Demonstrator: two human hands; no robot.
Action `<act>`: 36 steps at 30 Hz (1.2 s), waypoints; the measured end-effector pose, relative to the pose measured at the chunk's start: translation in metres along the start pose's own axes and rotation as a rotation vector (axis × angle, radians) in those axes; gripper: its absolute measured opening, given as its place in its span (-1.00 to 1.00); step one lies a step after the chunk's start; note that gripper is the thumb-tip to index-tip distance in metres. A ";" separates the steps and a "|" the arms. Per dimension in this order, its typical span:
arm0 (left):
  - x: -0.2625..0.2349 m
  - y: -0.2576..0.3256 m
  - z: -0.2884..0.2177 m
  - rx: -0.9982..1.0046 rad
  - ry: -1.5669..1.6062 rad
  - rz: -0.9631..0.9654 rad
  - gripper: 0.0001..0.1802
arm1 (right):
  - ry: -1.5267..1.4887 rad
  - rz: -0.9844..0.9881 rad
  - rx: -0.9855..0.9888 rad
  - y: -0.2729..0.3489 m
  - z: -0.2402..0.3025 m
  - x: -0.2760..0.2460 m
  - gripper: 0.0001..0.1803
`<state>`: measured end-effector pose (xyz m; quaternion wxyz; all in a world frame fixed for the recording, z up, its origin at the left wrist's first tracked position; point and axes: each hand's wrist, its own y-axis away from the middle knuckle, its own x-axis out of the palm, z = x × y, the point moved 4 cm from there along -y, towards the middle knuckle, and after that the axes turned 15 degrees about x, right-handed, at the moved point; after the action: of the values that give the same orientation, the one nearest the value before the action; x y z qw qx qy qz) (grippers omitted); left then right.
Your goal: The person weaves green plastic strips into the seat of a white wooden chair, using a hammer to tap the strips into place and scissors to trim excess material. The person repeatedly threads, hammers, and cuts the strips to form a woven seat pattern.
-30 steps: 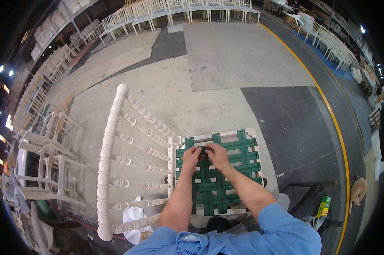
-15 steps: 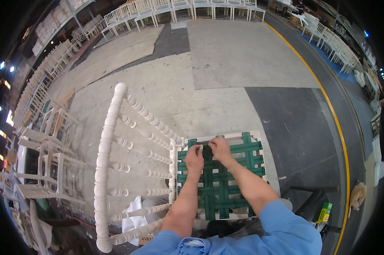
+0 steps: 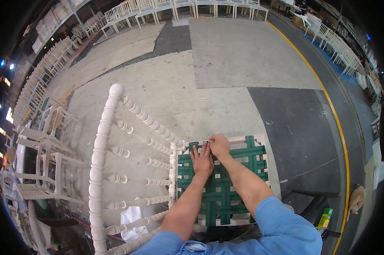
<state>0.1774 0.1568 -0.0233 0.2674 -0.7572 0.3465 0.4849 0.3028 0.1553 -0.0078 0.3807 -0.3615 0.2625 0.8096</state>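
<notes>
A white wooden chair (image 3: 115, 170) with turned spindles lies in front of me, its back to the left. Its seat frame (image 3: 260, 140) is strung with woven green webbing (image 3: 238, 170). My left hand (image 3: 201, 160) lies flat on the webbing near the seat's far left corner, fingers spread. My right hand (image 3: 220, 145) rests just beside it at the far edge of the seat, fingers curled down onto a green strap and the frame. Both forearms reach across the seat and hide part of the weave.
More white chairs are stacked at the left (image 3: 39, 170) and lined up along the far side (image 3: 166, 8) and right (image 3: 336, 46). A yellow floor line (image 3: 332, 114) curves down the right. A green-and-yellow box (image 3: 324, 217) lies at lower right.
My view has tipped closer over the seat. My left hand has flattened onto the webbing, and both hands have shifted slightly toward the seat's far edge.
</notes>
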 end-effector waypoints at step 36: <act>-0.020 -0.023 -0.007 -0.064 0.020 0.226 -0.36 | -0.379 -0.450 0.891 0.411 -0.423 -0.393 -0.28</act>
<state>0.1936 0.1708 -0.0007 0.1833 -0.7262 0.4168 0.5151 0.3105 -0.5440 0.1085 0.7024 -0.0596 0.4233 0.5692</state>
